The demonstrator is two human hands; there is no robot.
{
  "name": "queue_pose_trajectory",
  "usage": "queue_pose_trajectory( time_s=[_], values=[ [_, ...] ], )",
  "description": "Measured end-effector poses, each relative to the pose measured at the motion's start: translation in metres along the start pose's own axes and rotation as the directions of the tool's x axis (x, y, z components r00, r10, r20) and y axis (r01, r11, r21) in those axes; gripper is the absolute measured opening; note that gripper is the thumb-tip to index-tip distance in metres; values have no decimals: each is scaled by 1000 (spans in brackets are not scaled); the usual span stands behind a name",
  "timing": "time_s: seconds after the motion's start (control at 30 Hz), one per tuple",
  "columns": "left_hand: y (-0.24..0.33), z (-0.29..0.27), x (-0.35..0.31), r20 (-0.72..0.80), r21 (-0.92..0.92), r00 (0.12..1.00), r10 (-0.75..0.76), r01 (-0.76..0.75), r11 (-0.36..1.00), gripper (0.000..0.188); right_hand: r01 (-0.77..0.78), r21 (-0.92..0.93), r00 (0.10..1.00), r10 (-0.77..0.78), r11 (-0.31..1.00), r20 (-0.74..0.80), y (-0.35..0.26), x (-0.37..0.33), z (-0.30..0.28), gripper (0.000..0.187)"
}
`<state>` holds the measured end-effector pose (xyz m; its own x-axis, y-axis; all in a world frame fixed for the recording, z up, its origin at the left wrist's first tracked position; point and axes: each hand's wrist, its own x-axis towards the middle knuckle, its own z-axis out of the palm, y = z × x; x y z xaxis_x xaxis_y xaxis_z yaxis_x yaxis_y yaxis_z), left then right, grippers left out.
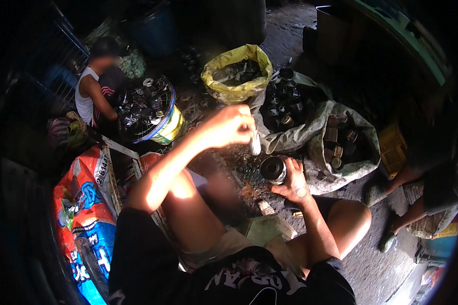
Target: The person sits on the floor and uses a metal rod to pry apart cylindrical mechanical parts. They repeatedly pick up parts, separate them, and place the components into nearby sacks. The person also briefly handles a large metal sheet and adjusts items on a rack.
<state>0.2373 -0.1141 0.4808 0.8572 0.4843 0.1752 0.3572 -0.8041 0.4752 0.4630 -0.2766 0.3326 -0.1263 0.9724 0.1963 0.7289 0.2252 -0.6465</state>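
Observation:
My left hand (231, 127) is raised in bright light with its fingers closed. A slim whitish piece (255, 144) hangs below its fingertips; glare hides what kind it is. Lower and to the right, my right hand (293, 182) grips the side of a can-shaped part (273, 169) with a round black top and a paler rim. The two hands are apart, the left one higher up. Dark scraps (239, 168) litter the ground beneath them, and a small ribbed piece (264, 207) lies between my knees.
A yellow sack (229, 94) of dark bits stands ahead. Pale sacks (341, 175) at right hold can-like parts. At left are a heaped bucket (170, 127), a seated person (89, 94) and a red-blue bag (89, 203). Another person's legs (414, 213) and a yellow crate (392, 147) are right.

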Motion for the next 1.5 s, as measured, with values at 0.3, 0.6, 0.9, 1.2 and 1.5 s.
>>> queue_pose_trajectory(
  time_s=[0.3,0.6,0.9,1.2,1.5],
  values=[
    [-50,-58,61,-595,225,803,-31,204,953,25,37,94,994,-27,995,-108,5,9,5,85],
    [63,12,-11,135,-99,980,149,-136,986,23,170,364,979,-116,916,-167,-43,8,-35,91],
    [85,24,-12,382,8,905,187,-206,979,26,188,307,982,-177,933,-63,-43,-1,-40,89],
    [94,33,-2,489,-31,872,2,15,999,25,222,205,970,-195,953,-145,-51,-5,-55,86],
    [87,54,-5,418,-70,908,14,17,997,22,233,52,967,-225,971,-115,-30,-4,-47,90]
  ],
)
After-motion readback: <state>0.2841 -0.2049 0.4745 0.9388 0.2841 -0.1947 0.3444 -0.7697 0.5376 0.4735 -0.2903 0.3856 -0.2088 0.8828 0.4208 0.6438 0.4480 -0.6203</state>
